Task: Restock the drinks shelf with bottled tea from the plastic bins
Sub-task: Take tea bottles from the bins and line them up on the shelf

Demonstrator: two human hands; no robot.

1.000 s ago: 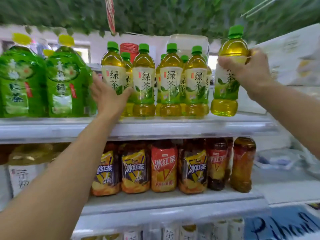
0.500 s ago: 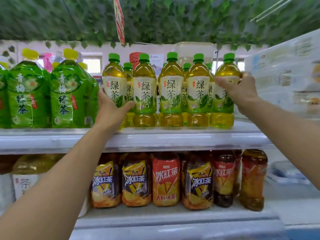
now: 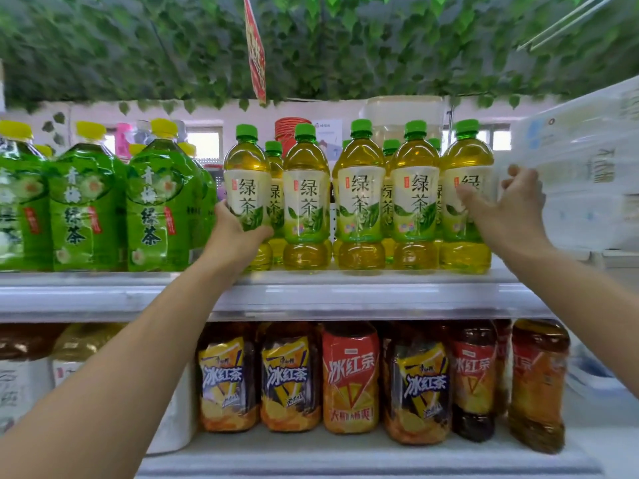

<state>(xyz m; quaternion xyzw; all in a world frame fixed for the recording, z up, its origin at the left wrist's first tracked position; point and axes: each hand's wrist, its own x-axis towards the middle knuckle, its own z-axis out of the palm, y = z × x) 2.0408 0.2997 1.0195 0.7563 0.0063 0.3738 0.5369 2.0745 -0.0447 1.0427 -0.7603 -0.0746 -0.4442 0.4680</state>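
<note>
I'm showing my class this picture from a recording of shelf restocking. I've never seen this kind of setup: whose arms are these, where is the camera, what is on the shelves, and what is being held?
The camera sits on a person's head and looks forward, so the two bare arms are that person's own. No robot is involved. On the top shelf stands a row of green tea bottles with green caps, and large green bottles to the left. The lower shelf holds iced tea bottles. The left hand grips the leftmost bottle of the row. The right hand holds the rightmost bottle, which stands on the shelf. Leaves hang overhead.
</note>
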